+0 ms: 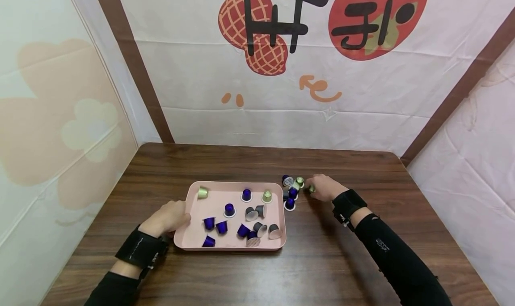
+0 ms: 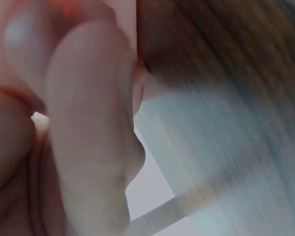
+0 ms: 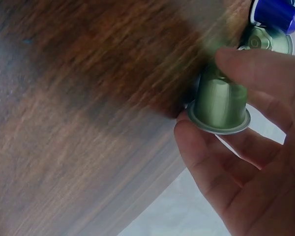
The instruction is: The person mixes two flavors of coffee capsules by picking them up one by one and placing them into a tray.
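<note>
My right hand [image 1: 325, 187] pinches a green coffee capsule [image 3: 221, 101] between thumb and fingertips, its silver rim toward the fingers in the right wrist view. Just left of that hand lies a cluster of capsules, among them a green capsule [image 1: 299, 180] and a dark blue capsule [image 1: 289, 203]. My left hand [image 1: 170, 214] grips the left rim of a pink tray [image 1: 193, 239]; its fingers fill much of the left wrist view. Inside the tray are several blue capsules [image 1: 229, 210], several grey capsules [image 1: 275, 231] and two green ones, such as the green capsule [image 1: 203, 192] in the far left corner.
The tray and the loose capsules rest on a brown wooden table [image 1: 342, 261]. Behind it hangs a white printed cloth [image 1: 193, 82], and more cloth hangs at the left and right sides. The capsule cluster sits close against the tray's right edge.
</note>
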A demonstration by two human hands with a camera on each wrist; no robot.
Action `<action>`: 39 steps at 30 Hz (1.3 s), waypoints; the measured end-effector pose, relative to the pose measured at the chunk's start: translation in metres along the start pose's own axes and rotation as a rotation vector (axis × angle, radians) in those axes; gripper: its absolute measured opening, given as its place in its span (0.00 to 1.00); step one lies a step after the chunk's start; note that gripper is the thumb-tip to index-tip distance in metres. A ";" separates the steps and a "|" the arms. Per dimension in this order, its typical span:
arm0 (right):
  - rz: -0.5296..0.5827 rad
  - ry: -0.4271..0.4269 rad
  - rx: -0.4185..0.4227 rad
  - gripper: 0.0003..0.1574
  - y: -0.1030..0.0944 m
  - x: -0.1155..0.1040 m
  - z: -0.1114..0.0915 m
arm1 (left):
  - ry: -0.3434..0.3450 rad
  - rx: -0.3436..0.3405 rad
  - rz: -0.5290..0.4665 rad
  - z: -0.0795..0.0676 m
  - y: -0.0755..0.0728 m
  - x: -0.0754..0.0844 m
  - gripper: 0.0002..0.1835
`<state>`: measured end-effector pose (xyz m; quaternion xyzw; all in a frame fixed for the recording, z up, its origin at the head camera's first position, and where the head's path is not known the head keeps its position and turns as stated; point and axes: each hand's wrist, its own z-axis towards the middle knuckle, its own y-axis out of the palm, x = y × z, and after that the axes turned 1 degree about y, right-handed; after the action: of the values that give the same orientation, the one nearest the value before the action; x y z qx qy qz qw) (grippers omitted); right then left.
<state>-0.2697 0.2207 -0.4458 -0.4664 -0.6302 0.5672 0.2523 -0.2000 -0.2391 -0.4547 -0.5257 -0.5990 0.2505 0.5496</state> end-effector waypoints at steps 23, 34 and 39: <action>0.014 -0.200 0.212 0.14 -0.038 -0.057 -0.018 | 0.015 0.010 0.019 -0.001 -0.006 0.003 0.06; 0.031 -0.321 0.233 0.12 -0.039 -0.101 -0.006 | -0.003 -0.005 -0.007 -0.002 -0.005 0.002 0.06; 0.018 -0.360 0.213 0.12 -0.041 -0.122 0.000 | -0.002 -0.011 0.003 -0.003 -0.003 0.002 0.06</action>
<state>-0.2287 0.1172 -0.3809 -0.3339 -0.5973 0.7071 0.1782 -0.1982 -0.2393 -0.4510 -0.5293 -0.6002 0.2485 0.5457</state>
